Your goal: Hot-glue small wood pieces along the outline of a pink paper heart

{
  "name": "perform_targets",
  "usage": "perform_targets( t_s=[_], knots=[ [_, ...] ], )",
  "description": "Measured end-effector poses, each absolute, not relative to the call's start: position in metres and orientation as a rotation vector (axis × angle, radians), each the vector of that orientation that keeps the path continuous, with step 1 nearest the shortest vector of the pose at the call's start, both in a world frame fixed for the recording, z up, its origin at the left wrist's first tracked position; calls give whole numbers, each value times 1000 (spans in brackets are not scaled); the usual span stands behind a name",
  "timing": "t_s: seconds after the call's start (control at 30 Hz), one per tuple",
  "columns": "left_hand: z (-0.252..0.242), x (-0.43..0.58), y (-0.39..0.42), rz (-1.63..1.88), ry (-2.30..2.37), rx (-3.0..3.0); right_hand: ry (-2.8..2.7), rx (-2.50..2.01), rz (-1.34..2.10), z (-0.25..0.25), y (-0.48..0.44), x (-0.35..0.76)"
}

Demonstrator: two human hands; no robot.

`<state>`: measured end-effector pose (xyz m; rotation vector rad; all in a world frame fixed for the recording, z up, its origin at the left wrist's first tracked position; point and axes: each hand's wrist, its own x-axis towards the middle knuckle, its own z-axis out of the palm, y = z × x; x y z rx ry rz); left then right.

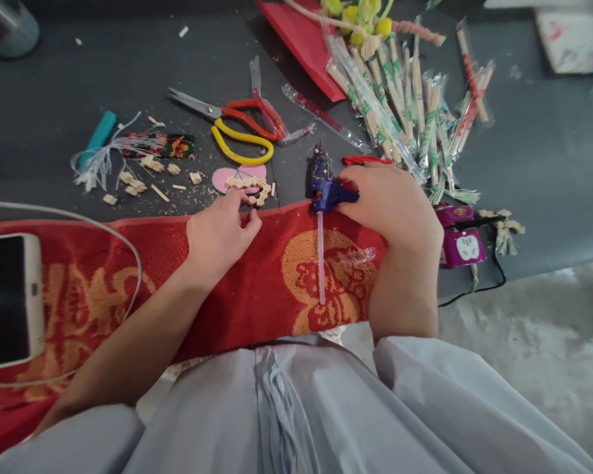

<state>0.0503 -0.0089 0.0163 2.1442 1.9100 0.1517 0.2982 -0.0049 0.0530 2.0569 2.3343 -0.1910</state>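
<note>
My left hand [217, 234] rests on the edge of a red towel [257, 263], thumb apart from the curled fingers. Its fingertips touch or nearly touch a curved piece made of small wooden bits [261, 191], which lies over a pink cutout [222, 179]. At the right, my right hand [393, 201] has its fingers around the handle of a blue glue gun [322, 181]; part of the grip is hidden. The nozzle points away from me, and a clear glue stick [321, 257] sticks out of the back over the towel.
Beyond the left hand lie scissors [222, 118], loose wooden bits [133, 183] and a teal tube [97, 137]. Wrapped wooden sticks [390, 99] spread at the back right. A purple power socket [462, 240] with a black cord stands right. A phone [7, 299] and white cable lie left.
</note>
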Motion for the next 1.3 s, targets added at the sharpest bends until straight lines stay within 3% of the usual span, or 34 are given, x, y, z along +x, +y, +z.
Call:
perform_targets(
  t_s=[0.4,0.87,1.3],
  knots=[
    [18,52,-8,182,1865,2168,2381,2183,-189,61,-11,296],
    [14,51,-8,186,1847,2174,2732,1706,-263,41,0,221],
    [16,50,-12,227,1868,2182,2802,1557,-297,38,10,216]
  ],
)
